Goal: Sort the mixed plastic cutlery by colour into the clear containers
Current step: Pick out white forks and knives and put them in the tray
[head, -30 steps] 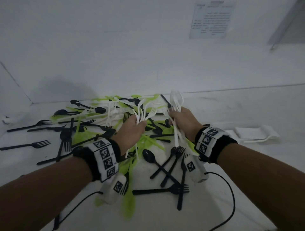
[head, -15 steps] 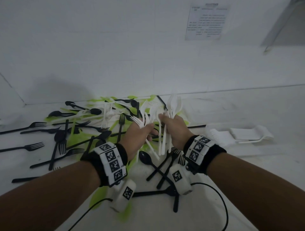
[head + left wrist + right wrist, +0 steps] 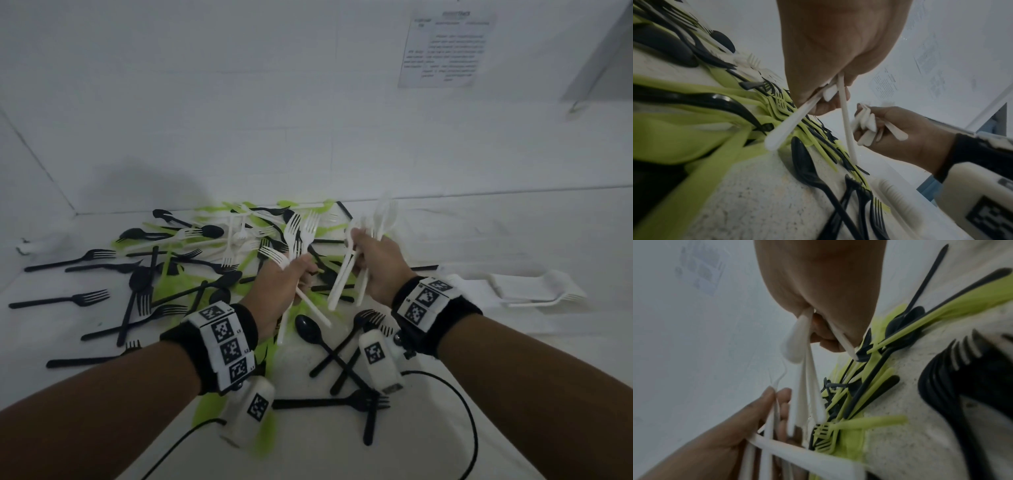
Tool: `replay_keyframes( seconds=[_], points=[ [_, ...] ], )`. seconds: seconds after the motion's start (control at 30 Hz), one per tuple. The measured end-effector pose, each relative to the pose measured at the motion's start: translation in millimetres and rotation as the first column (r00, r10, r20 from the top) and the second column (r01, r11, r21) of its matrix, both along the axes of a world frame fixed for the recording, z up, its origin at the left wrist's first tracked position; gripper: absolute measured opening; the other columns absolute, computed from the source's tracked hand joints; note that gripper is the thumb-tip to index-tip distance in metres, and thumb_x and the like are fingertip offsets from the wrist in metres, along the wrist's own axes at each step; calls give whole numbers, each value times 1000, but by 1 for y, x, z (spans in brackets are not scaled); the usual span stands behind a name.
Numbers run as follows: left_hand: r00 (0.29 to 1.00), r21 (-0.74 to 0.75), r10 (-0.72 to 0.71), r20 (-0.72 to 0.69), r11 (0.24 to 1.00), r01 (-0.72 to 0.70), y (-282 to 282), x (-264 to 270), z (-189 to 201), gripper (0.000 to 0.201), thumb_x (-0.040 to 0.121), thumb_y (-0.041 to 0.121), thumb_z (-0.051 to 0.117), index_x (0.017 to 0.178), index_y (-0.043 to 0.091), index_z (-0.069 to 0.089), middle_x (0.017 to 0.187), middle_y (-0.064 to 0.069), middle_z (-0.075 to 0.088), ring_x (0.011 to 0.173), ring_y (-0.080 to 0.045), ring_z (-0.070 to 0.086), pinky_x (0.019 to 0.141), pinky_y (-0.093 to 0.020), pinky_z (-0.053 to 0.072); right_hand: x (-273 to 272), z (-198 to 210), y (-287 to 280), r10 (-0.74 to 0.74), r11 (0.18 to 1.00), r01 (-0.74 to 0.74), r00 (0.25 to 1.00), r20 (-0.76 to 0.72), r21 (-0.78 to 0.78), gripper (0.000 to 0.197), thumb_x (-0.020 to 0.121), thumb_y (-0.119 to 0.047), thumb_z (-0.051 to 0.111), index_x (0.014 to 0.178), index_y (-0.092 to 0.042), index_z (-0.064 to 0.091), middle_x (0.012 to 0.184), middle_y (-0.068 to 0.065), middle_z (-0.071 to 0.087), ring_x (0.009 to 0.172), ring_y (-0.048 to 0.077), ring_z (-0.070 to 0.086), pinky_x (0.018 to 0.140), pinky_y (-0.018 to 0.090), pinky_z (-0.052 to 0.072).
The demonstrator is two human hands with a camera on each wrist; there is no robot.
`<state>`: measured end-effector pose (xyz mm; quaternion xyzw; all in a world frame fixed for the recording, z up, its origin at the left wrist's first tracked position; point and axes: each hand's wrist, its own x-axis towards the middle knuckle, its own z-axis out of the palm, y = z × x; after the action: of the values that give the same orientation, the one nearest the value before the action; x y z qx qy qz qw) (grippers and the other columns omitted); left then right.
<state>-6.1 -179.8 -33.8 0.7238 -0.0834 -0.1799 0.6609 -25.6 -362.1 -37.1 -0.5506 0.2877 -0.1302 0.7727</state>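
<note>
A mixed heap of black, lime-green and white plastic cutlery (image 3: 212,270) covers the white table. My left hand (image 3: 291,277) grips a bunch of white forks (image 3: 301,229), tines up, handles sticking out below (image 3: 789,125). My right hand (image 3: 373,263) grips a bunch of white cutlery (image 3: 383,219), spoons and forks, whose handles (image 3: 805,386) hang down. Both hands are raised above the heap, close together. A clear container (image 3: 537,291) with white cutlery in it lies at the right.
Black forks (image 3: 72,260) lie scattered at the left, and black spoons and forks (image 3: 346,363) cross between my wrists. Cables (image 3: 469,425) trail from the wrist cameras over the near table. A printed sheet (image 3: 445,51) hangs on the back wall.
Both hands have drawn back from the heap and come closer together, each still holding its white cutlery. The view has shifted slightly to the right.
</note>
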Motion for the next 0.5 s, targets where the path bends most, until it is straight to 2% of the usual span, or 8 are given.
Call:
replay_keyframes(
  seconds=[0.1, 0.2, 0.23, 0.3, 0.33, 0.4, 0.43, 0.5],
  points=[
    [998, 40, -60, 32, 997, 59, 0, -1, 0, 32, 105, 29, 55, 97, 4, 73, 65, 6, 55, 64, -12, 50, 61, -25, 42, -3, 2, 11, 140, 989, -137, 988, 59, -52, 21, 101, -24, 63, 95, -4, 64, 65, 4, 52, 54, 17, 47, 54, 30, 44],
    [988, -20, -150, 34, 988, 150, -5, -7, 1, 27, 107, 26, 53, 98, 5, 69, 76, -7, 53, 70, -22, 46, 60, -29, 39, 1, 1, 25, 202, 979, -200, 978, 45, -49, 24, 101, -26, 63, 90, -4, 67, 68, 8, 61, 64, 27, 58, 66, 41, 55],
    [987, -23, -158, 32, 987, 159, -5, -8, 1, 28, 107, 26, 53, 100, 4, 68, 80, -11, 53, 74, -23, 47, 62, -30, 40, 2, 0, 26, 199, 978, -197, 980, 24, -61, 25, 100, -28, 64, 93, -5, 67, 71, 8, 63, 66, 27, 61, 67, 43, 57],
    [988, 18, -152, 25, 988, 152, -3, -7, 1, 33, 107, 30, 52, 102, 2, 68, 85, -14, 58, 77, -25, 54, 68, -31, 45, 4, -3, 22, 143, 986, -144, 990, -17, -84, 24, 99, -33, 64, 99, -9, 64, 77, 3, 62, 65, 20, 60, 65, 38, 54],
    [989, 46, -146, 18, 988, 145, 0, -6, 0, 35, 107, 33, 51, 100, 3, 69, 84, -14, 60, 77, -23, 56, 70, -32, 47, 5, -4, 16, 88, 994, -89, 996, -18, -58, 24, 99, -34, 64, 102, -11, 63, 79, 1, 61, 64, 16, 58, 68, 36, 54],
    [992, 71, -123, -2, 990, 123, 4, -2, 0, 35, 107, 31, 51, 96, 3, 69, 80, -9, 56, 69, -18, 52, 66, -31, 45, 4, -2, 5, -14, 1000, 14, 1000, 17, 22, 19, 101, -29, 62, 100, -11, 63, 80, 2, 61, 63, 14, 57, 72, 34, 55],
    [995, 80, -96, -8, 992, 96, 5, 0, 1, 33, 106, 28, 51, 99, 2, 71, 79, -6, 54, 66, -15, 49, 62, -29, 44, 3, -1, 0, -40, 999, 39, 999, 25, 32, 18, 102, -27, 60, 97, -11, 64, 79, 2, 60, 62, 14, 56, 71, 33, 54],
    [999, 106, -50, -4, 993, 51, 6, 4, 3, 30, 105, 26, 53, 106, 4, 73, 77, -1, 49, 58, -11, 43, 54, -24, 39, 1, 1, -2, 2, 1000, -2, 1000, 12, -11, 21, 103, -28, 60, 94, -9, 64, 73, 2, 58, 58, 14, 51, 61, 29, 50]
  ],
)
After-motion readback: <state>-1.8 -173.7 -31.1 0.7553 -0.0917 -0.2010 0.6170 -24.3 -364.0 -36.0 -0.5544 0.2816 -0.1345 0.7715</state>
